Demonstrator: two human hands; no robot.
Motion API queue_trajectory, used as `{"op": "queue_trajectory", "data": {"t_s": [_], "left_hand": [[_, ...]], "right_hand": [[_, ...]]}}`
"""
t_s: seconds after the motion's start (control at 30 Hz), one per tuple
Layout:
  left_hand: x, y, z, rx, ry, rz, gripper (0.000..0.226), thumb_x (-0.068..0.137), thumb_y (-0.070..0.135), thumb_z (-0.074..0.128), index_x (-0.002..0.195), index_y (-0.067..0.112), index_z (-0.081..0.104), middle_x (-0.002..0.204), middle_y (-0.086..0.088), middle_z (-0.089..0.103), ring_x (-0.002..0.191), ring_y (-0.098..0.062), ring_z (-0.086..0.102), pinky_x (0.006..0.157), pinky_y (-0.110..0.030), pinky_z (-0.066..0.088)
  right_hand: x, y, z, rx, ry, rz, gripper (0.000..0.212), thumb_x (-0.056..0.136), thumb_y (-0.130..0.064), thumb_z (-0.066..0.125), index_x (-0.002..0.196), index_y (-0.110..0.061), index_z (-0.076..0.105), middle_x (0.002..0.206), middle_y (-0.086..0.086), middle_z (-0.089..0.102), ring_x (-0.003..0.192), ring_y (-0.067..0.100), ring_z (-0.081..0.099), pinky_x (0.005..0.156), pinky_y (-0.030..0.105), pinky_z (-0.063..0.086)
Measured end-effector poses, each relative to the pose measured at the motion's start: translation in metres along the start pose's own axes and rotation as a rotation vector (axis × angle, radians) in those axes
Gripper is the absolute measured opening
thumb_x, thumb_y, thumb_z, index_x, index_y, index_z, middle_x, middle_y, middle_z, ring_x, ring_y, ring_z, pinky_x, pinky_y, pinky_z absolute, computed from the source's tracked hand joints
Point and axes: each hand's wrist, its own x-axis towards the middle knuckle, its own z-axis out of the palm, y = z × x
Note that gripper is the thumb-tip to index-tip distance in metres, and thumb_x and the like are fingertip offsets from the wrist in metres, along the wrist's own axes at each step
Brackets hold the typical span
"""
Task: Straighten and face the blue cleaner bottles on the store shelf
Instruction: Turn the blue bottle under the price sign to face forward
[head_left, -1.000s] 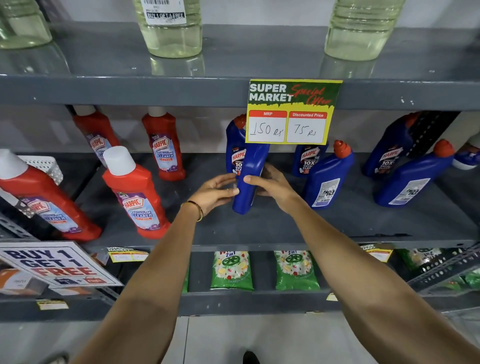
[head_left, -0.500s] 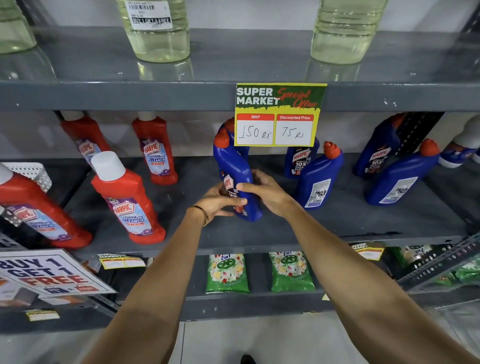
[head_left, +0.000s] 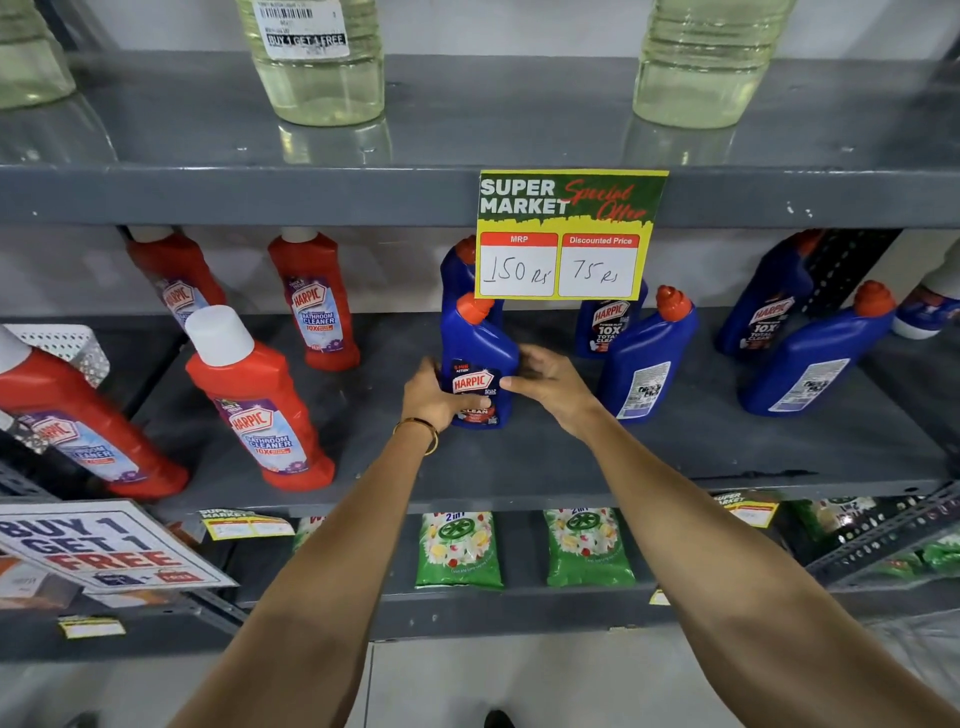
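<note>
Blue Harpic bottle (head_left: 478, 358), upright on the grey middle shelf (head_left: 545, 457), front label facing outward, orange cap tilted toward 1 o'clock under the yellow price sign (head_left: 569, 234). Left hand (head_left: 434, 397) at 9 o'clock of the bottle, thumb across the label, fingers wrapped on its side. Right hand (head_left: 550, 382) at 3 o'clock, fingers curled on the opposite side. Two blue bottles (head_left: 647, 358) at 3 o'clock show back labels. Red Harpic bathroom cleaner bottles (head_left: 260, 405) stand at 9 o'clock.

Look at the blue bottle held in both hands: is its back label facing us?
No, the held blue bottle shows its front Harpic logo outward between the left hand and right hand.
</note>
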Motion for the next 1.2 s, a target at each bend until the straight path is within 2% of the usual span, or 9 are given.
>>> {"op": "queue_trajectory", "data": {"t_s": [0.13, 0.27, 0.43, 0.53, 0.63, 0.8, 1.03, 1.1, 1.2], "left_hand": [[0.001, -0.004, 0.003, 0.041, 0.011, -0.021, 0.059, 0.055, 0.015, 0.087, 0.094, 0.010, 0.044, 0.101, -0.007, 0.061, 0.087, -0.019, 0.057, 0.074, -0.028, 0.047], [0.001, -0.011, 0.004, 0.049, 0.043, -0.031, 0.060, 0.056, 0.017, 0.087, 0.099, 0.007, 0.046, 0.112, -0.015, 0.064, 0.095, -0.025, 0.061, 0.077, -0.032, 0.051], [-0.002, -0.008, 0.007, 0.045, 0.054, -0.056, 0.065, 0.059, 0.018, 0.085, 0.109, 0.000, 0.047, 0.114, -0.015, 0.063, 0.099, -0.026, 0.061, 0.075, -0.029, 0.048], [-0.005, -0.009, 0.010, 0.045, 0.059, -0.070, 0.064, 0.063, 0.020, 0.083, 0.112, 0.000, 0.048, 0.117, -0.016, 0.062, 0.104, -0.028, 0.061, 0.078, -0.030, 0.049], [-0.008, -0.010, 0.012, 0.066, 0.063, -0.092, 0.062, 0.068, 0.025, 0.080, 0.114, 0.000, 0.049, 0.120, -0.018, 0.061, 0.108, -0.032, 0.060, 0.086, -0.037, 0.050], [-0.024, -0.019, 0.009, 0.095, 0.116, -0.086, 0.061, 0.075, 0.027, 0.074, 0.121, -0.003, 0.047, 0.121, -0.021, 0.060, 0.111, -0.035, 0.057, 0.087, -0.037, 0.046], [-0.061, -0.027, 0.033, 0.006, 0.167, -0.023, 0.048, 0.075, 0.022, 0.074, 0.112, -0.001, 0.053, 0.114, -0.020, 0.063, 0.100, -0.032, 0.060, 0.077, -0.030, 0.044], [-0.067, -0.022, 0.045, -0.010, 0.118, -0.006, 0.047, 0.076, 0.020, 0.073, 0.112, -0.001, 0.052, 0.115, -0.019, 0.062, 0.089, -0.024, 0.056, 0.075, -0.026, 0.041], [-0.068, -0.012, 0.067, -0.018, 0.050, 0.016, 0.051, 0.077, 0.020, 0.072, 0.117, -0.002, 0.050, 0.119, -0.019, 0.058, 0.088, -0.019, 0.049, 0.078, -0.026, 0.041]], "right_hand": [[0.002, 0.004, 0.003, -0.004, -0.008, 0.005, 0.050, 0.081, 0.006, 0.062, 0.129, -0.002, 0.049, 0.119, 0.013, 0.061, 0.102, 0.016, 0.059, 0.070, 0.012, 0.054], [0.006, 0.008, 0.005, -0.001, -0.016, 0.010, 0.052, 0.083, 0.006, 0.059, 0.133, -0.002, 0.045, 0.128, 0.019, 0.058, 0.108, 0.019, 0.057, 0.075, 0.014, 0.054], [0.009, 0.009, 0.008, -0.018, -0.009, 0.042, 0.054, 0.086, 0.003, 0.057, 0.137, -0.006, 0.042, 0.132, 0.018, 0.057, 0.113, 0.018, 0.055, 0.079, 0.018, 0.054], [0.006, 0.006, 0.010, -0.033, 0.006, 0.062, 0.055, 0.086, 0.002, 0.057, 0.138, -0.007, 0.041, 0.134, 0.017, 0.056, 0.115, 0.019, 0.055, 0.086, 0.026, 0.050], [0.001, 0.006, 0.010, -0.041, 0.043, 0.073, 0.060, 0.086, 0.002, 0.058, 0.141, -0.007, 0.037, 0.139, 0.014, 0.052, 0.125, 0.022, 0.051, 0.086, 0.022, 0.048], [-0.015, 0.013, 0.006, -0.074, 0.169, 0.139, 0.068, 0.084, -0.009, 0.064, 0.144, -0.010, 0.032, 0.147, 0.016, 0.042, 0.137, 0.028, 0.039, 0.107, 0.036, 0.037], [-0.061, 0.026, -0.015, -0.109, 0.532, 0.134, 0.056, 0.084, -0.022, 0.066, 0.135, -0.008, 0.045, 0.138, 0.011, 0.051, 0.130, 0.024, 0.046, 0.099, 0.027, 0.038], [-0.071, 0.030, -0.027, -0.136, 0.601, 0.141, 0.054, 0.084, -0.023, 0.066, 0.133, -0.008, 0.047, 0.137, 0.012, 0.053, 0.128, 0.024, 0.048, 0.104, 0.032, 0.039], [-0.081, 0.032, -0.051, -0.162, 0.687, 0.135, 0.048, 0.083, -0.022, 0.067, 0.126, -0.006, 0.053, 0.130, 0.012, 0.059, 0.121, 0.027, 0.054, 0.100, 0.036, 0.043]]}}
